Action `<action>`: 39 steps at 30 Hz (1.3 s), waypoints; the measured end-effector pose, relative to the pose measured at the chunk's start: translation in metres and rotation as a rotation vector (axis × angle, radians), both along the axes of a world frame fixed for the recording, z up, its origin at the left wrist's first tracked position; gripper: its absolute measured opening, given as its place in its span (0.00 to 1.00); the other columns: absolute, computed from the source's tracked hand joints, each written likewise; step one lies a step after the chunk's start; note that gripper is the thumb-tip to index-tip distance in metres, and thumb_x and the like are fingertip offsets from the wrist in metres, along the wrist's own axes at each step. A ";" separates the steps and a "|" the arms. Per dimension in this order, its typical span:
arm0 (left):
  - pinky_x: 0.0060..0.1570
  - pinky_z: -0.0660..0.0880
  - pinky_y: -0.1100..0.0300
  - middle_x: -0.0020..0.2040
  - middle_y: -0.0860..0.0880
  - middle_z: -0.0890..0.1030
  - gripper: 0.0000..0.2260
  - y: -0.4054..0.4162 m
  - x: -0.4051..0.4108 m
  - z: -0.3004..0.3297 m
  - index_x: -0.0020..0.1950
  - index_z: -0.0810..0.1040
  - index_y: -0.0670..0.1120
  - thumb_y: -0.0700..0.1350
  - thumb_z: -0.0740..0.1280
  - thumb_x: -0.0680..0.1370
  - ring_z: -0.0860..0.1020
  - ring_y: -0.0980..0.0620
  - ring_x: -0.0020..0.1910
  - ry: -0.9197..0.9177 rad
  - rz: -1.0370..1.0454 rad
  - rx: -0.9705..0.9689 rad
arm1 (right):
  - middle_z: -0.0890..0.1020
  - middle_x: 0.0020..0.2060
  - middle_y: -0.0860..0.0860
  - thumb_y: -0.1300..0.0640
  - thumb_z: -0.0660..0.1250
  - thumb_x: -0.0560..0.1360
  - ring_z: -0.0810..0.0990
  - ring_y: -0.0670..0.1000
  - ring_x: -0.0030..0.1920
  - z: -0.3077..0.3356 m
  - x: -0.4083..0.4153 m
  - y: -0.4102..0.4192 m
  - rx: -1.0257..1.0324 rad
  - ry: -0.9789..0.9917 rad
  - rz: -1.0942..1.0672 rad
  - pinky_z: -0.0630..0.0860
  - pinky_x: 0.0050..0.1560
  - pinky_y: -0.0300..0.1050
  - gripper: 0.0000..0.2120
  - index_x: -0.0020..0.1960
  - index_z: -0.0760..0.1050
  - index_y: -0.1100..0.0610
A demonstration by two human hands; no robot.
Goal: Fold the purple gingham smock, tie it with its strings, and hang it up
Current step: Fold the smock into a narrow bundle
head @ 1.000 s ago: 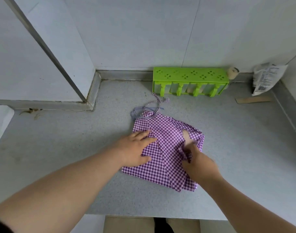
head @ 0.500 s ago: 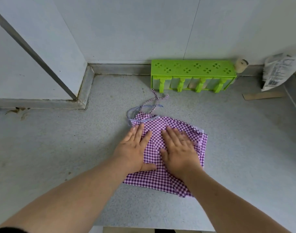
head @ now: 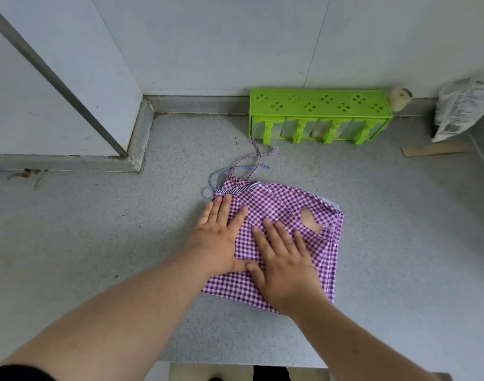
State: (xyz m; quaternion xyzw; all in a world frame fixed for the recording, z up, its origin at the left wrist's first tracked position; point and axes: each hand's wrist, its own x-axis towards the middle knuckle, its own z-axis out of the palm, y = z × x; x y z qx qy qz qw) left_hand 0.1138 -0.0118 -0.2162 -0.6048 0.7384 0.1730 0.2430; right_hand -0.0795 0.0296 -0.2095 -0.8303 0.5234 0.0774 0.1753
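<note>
I see the purple gingham smock (head: pixel 285 215) lying folded into a rough square on the grey speckled tabletop (head: pixel 97 229), near its front edge. My left hand (head: pixel 216 237) lies flat on the smock's left side, its grip spread, fingers straight and pointing toward the wall. My right hand (head: pixel 285 265) presses flat just beside it on the middle of the cloth, grip spread too, its thumb touching the left thumb. The smock's strings (head: pixel 243 169) trail loose from its far corner toward a green plastic rack (head: pixel 318 105) standing against the wall. A heart-shaped patch (head: pixel 310 220) shows on the cloth right of my fingers. A white printed bag (head: pixel 461 108) leans in the far right corner, with a flat wooden stick (head: pixel 433 149) lying before it.
</note>
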 end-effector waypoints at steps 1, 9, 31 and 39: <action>0.79 0.28 0.43 0.75 0.39 0.16 0.60 -0.002 0.001 0.001 0.79 0.20 0.53 0.84 0.54 0.68 0.21 0.40 0.77 0.013 0.002 0.010 | 0.36 0.83 0.49 0.29 0.37 0.81 0.31 0.52 0.81 -0.006 -0.012 -0.001 -0.008 0.031 -0.037 0.38 0.81 0.60 0.37 0.83 0.33 0.46; 0.78 0.28 0.42 0.77 0.41 0.19 0.60 -0.001 0.009 0.008 0.80 0.22 0.55 0.85 0.53 0.67 0.23 0.41 0.78 -0.002 -0.023 0.045 | 0.32 0.82 0.47 0.25 0.37 0.76 0.33 0.49 0.82 -0.021 -0.081 -0.010 -0.026 0.041 -0.120 0.41 0.83 0.53 0.44 0.82 0.28 0.49; 0.80 0.41 0.51 0.86 0.51 0.35 0.44 0.060 0.054 0.037 0.87 0.40 0.55 0.46 0.68 0.82 0.41 0.49 0.86 0.084 -0.297 0.098 | 0.72 0.70 0.47 0.43 0.63 0.80 0.75 0.51 0.66 0.023 -0.063 0.040 0.034 0.067 0.071 0.78 0.63 0.49 0.27 0.77 0.67 0.49; 0.51 0.78 0.55 0.49 0.53 0.84 0.05 0.048 0.050 0.055 0.51 0.81 0.57 0.54 0.66 0.83 0.82 0.52 0.49 0.502 0.306 0.168 | 0.83 0.55 0.48 0.51 0.62 0.83 0.81 0.47 0.50 0.066 -0.081 -0.004 0.301 -0.170 -0.161 0.76 0.48 0.39 0.11 0.64 0.76 0.46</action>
